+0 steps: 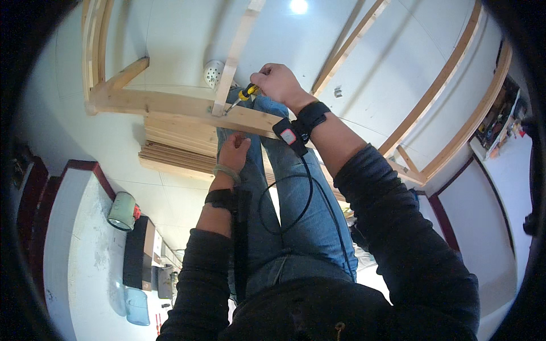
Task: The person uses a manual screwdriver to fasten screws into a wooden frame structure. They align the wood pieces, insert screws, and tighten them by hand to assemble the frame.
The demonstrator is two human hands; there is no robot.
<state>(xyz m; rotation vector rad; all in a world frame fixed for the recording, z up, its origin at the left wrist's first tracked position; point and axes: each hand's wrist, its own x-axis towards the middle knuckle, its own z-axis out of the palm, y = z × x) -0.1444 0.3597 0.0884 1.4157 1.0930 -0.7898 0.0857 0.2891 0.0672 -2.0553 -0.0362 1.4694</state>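
Observation:
My right hand (280,84) is closed round the yellow and black handle of a screwdriver (248,92). Its metal shaft slants down to the left, and the tip meets a wooden rail (165,104) right beside the end of a crossing slat (233,57). A fastener at the tip is too small to make out. Just on the near side of that rail, my left hand (234,152) has its fingers curled together over my jeans. Whether anything sits between those fingertips is hidden.
Long wooden bars (435,94) of the frame stretch across the floor to the right. Under the rail lies a stack of boards (182,154). A black cable (310,187) loops from my right wrist over my legs. At left stands a green cylindrical container (121,211).

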